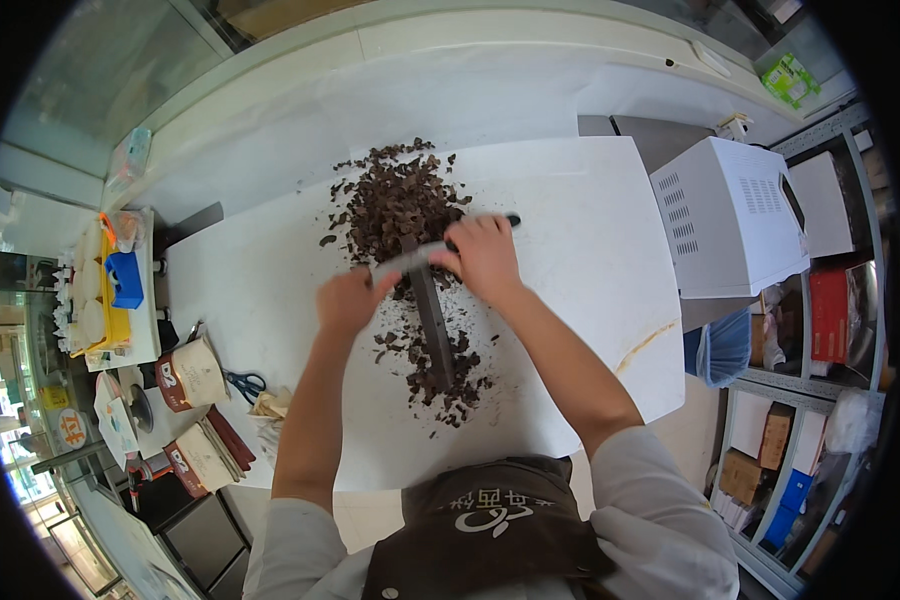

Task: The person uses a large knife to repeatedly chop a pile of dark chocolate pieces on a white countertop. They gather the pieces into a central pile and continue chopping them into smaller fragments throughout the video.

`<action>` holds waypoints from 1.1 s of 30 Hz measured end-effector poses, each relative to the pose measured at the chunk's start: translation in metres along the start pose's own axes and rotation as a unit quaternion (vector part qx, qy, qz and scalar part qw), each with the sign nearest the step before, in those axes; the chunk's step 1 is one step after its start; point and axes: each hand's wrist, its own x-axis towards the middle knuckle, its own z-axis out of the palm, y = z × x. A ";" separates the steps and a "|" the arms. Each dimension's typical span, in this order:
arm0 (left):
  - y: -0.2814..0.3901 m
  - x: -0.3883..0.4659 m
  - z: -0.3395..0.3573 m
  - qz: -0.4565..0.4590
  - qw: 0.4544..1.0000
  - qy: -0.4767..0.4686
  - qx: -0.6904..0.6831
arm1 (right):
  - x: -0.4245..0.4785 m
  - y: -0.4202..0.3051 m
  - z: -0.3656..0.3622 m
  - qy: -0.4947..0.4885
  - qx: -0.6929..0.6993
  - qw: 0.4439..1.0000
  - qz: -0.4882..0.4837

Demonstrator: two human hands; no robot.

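A long dark-brown chocolate bar [436,330] lies lengthwise before me on the white tabletop [570,225]. Across its far part rests or passes a knife with a blurred metal blade [409,260]. My right hand [489,256] is wrapped around its black handle, whose end sticks out past my fingers. The blade's other end is gripped by my left hand [349,301]; the tip is hidden. Beyond the bar is a large heap of dark chocolate shavings [397,196]. A smaller pile of shavings [457,394] surrounds the bar's near end.
To the left are paper packages [191,373], dark-handled scissors [246,385], a crumpled cloth [270,409] and a yellow tray [116,322]. A white boxy appliance [720,217] stands at right, above a blue-lined bin [724,349]. Metal shelving [784,386] lines the right side.
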 end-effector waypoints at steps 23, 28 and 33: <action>0.003 -0.142 0.059 -0.019 0.990 -0.089 -0.106 | -0.136 -0.046 -0.033 -0.042 -0.001 0.999 0.022; -0.004 -0.098 0.054 0.016 0.997 -0.043 -0.068 | -0.097 -0.031 -0.021 -0.038 0.001 0.999 0.019; -0.008 0.018 0.007 0.044 0.998 0.041 -0.024 | 0.009 0.001 -0.004 0.051 -0.009 0.998 -0.021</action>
